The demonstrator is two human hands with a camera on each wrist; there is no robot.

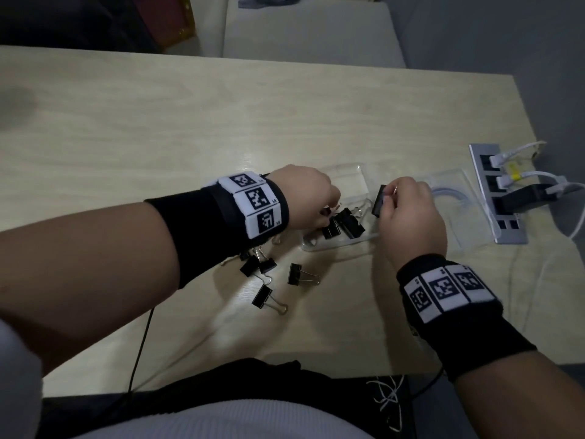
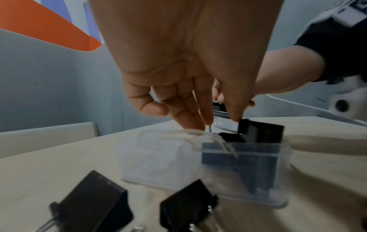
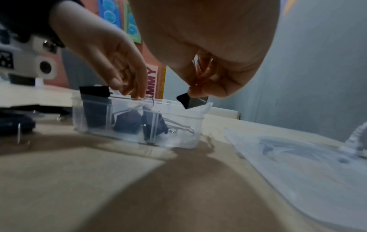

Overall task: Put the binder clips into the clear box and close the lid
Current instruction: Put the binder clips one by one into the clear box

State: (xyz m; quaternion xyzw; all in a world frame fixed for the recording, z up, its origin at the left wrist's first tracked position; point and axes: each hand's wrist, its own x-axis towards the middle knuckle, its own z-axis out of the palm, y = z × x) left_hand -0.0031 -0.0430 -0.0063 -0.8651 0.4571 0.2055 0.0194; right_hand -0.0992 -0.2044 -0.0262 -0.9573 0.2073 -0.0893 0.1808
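The clear box (image 1: 364,237) sits open at mid table with several black binder clips (image 1: 346,224) inside; its lid (image 1: 346,179) lies folded back on the far side. My left hand (image 1: 329,213) is over the box's left end and pinches the wire handle (image 2: 217,138) of a clip (image 2: 260,131) that sticks up over the rim. At the box's right end, my right hand (image 1: 387,194) pinches another black clip (image 1: 379,201) just above the rim (image 3: 195,106). Several loose clips (image 1: 294,274) lie on the table (image 1: 158,137) in front of the box.
A clear plastic packet (image 1: 459,213) with a cable in it lies right of the box. Beyond it a socket panel (image 1: 497,191) with white plugs and cables is set in the table near the right edge. A black cord (image 1: 142,337) hangs off the near edge.
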